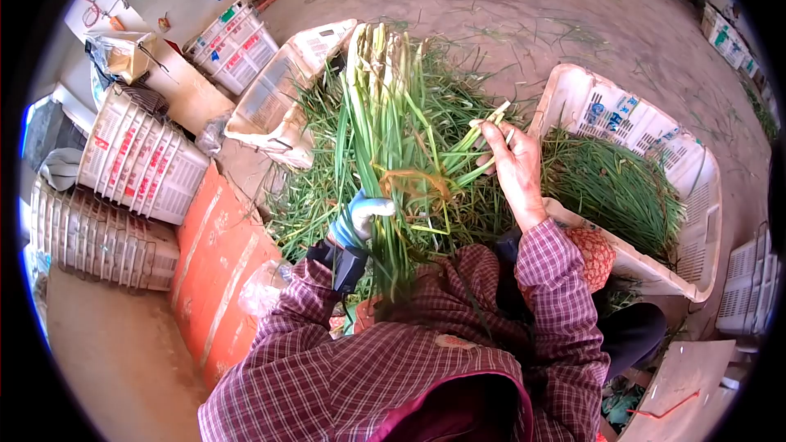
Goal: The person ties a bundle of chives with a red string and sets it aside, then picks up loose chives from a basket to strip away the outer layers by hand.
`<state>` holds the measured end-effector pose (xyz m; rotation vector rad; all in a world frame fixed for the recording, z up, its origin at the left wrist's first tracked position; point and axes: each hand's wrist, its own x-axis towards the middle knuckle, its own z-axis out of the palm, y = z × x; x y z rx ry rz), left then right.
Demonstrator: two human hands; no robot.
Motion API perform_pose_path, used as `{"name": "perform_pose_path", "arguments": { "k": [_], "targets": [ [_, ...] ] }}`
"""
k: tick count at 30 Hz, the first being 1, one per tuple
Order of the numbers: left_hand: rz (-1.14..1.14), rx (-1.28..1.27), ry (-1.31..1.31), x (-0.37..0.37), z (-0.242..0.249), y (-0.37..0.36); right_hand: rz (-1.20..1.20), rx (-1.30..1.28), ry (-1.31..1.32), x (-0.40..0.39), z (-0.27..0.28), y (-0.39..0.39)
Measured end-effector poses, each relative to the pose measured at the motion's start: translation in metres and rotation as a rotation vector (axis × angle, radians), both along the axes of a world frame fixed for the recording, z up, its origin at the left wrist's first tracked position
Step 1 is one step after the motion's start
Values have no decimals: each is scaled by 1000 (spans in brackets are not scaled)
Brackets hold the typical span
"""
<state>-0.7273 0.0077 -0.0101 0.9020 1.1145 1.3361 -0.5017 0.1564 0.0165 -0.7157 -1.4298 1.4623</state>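
Note:
My left hand (360, 217), in a blue and white glove, is wrapped round a thick bunch of long green stalks with pale ends (378, 90), which look like garlic chives or green garlic. Their pale ends point away from me and the leaves hang towards my lap. To the right, my bare right hand (516, 165) is closed on a few loose stalks (468, 151), whose pale tips stick out past the fingers. Yellowed leaves (417, 182) lie across the bunch between both hands. Beneath is a heap of loose greens (311, 184).
Close on my right stands a white crate (706, 221) holding a bundle of greens (614, 192). Another white crate (270, 102) sits beyond the heap at left. Stacked crates (143, 160) and an orange-red board (217, 254) are on the left. Scraps litter the floor (491, 0).

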Motion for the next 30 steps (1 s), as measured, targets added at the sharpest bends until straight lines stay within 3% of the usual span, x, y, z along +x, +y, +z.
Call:
{"name": "perform_pose_path", "arguments": {
  "k": [7, 9, 10, 11, 13, 16, 17, 20, 21, 23, 24, 27, 30],
  "targets": [
    [37, -48, 67, -10, -14, -4, -285, 124, -32, 5, -1, 19],
    [62, 197, 243, -17, -28, -9, -376, 150, -38, 23, 0, 35],
    [6, 201, 345, -20, -19, -9, -460, 188, -56, 32, -3, 47],
    [-8, 42, 102, -31, -25, -12, -542, 227, -73, 41, -6, 60],
    [137, -71, 191, -28, -15, -17, -679, 245, -10, 62, -18, 90],
    [133, -110, 114, -25, 3, -16, -785, 405, -271, 86, -18, 104],
    [140, -111, 125, -26, 5, -16, -780, 405, -268, 84, -22, 103],
    [114, -64, 147, -31, 2, -13, -534, 498, -884, 82, -27, 93],
    [101, -42, 167, -30, 5, -12, -534, 497, -885, 82, -29, 89],
    [100, -52, 170, -26, 11, -11, -572, 791, -982, 73, -20, 72],
    [100, -62, 174, -25, 13, -10, -571, 789, -984, 68, -11, 66],
    [108, -25, 202, -21, 12, -7, -279, 716, -454, 48, 31, 37],
    [62, -46, 237, -21, 13, -3, -297, 952, -424, 37, 61, 18]
  ]
}}
